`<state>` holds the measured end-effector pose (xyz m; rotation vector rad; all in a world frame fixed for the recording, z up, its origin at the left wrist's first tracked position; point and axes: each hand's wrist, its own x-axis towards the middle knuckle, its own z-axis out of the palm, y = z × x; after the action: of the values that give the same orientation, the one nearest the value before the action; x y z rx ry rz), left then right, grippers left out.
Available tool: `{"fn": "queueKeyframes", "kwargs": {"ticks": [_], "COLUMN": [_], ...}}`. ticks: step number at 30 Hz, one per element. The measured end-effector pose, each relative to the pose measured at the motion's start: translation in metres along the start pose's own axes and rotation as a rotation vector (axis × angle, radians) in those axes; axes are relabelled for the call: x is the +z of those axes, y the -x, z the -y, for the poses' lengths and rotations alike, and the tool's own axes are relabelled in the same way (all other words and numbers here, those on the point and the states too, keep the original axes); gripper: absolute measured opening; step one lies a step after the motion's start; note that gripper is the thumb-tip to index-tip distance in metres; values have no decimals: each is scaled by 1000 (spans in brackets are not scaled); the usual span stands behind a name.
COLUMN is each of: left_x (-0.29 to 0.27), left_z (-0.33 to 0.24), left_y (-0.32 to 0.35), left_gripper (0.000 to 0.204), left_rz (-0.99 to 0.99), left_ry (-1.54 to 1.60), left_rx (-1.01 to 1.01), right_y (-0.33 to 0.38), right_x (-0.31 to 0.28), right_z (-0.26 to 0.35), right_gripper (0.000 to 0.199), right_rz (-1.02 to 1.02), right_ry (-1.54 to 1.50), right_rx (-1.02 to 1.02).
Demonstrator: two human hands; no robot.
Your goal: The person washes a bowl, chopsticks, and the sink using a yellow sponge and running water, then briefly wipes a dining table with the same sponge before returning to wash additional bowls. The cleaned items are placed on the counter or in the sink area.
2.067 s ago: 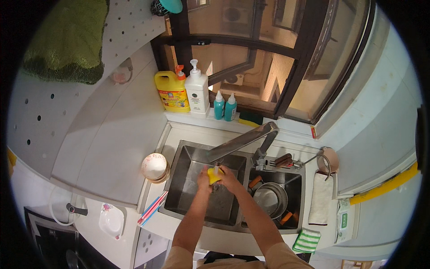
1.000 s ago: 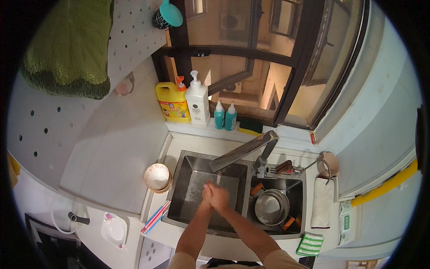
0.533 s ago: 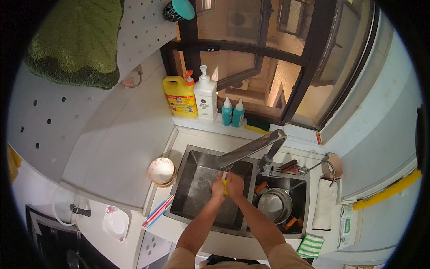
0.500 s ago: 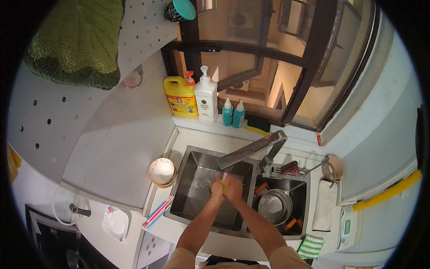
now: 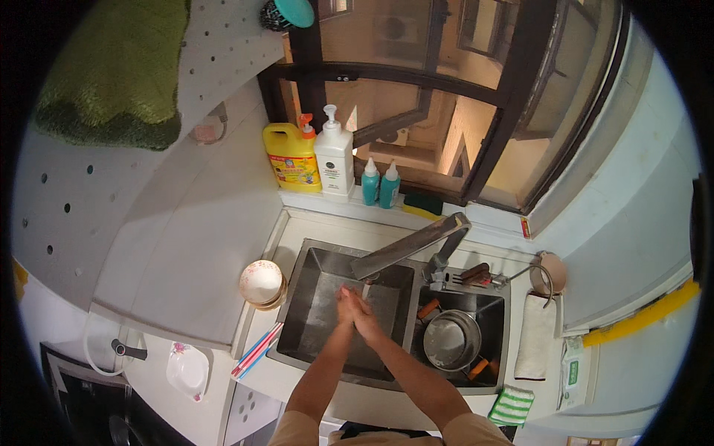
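Over the large left basin of the steel sink [image 5: 305, 334], my left hand [image 5: 344, 306] and my right hand [image 5: 361, 309] are pressed together, palm against palm. Both look closed, and whatever may be between them is hidden. The flat grey faucet spout [image 5: 401, 247] ends just above and beyond my fingertips. The basin floor around my hands looks wet. A steel pot [image 5: 451, 340] with orange-brown handles sits in the smaller right basin, apart from my hands.
Stacked bowls [image 5: 262, 282] and several coloured chopsticks [image 5: 256, 351] lie left of the sink. Along the sill stand a yellow jug [image 5: 292, 160], a white pump bottle [image 5: 335, 156], two teal bottles [image 5: 380, 186] and a sponge [image 5: 423, 206]. A white towel [image 5: 535, 338] lies at right.
My hands have moved slightly left and closed together. The yellow thing seen between them earlier no longer shows. The whole view has shifted a little.
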<state>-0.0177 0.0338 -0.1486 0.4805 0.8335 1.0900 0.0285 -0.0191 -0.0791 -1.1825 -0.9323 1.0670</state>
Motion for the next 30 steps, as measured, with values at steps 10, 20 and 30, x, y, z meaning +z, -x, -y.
{"fn": "queueKeyframes", "kwargs": {"ticks": [10,20,30], "left_x": [28,-53,-85], "left_z": [-27,-91,-225], "left_y": [24,82,97], "left_gripper": [46,31,23], "left_rz": [-224,-229,-256], "left_ry": [216,-412,-1970], "left_rx": [-121,-13,768], "right_y": [-15,-26,-14], "right_x": [-9,-46,-50], "right_z": [-27,-36,-22], "right_gripper": [38,42,38], "right_rz": [-110,30,349], "right_ry": [336,388,343], "right_rx": [129,141,412]}}
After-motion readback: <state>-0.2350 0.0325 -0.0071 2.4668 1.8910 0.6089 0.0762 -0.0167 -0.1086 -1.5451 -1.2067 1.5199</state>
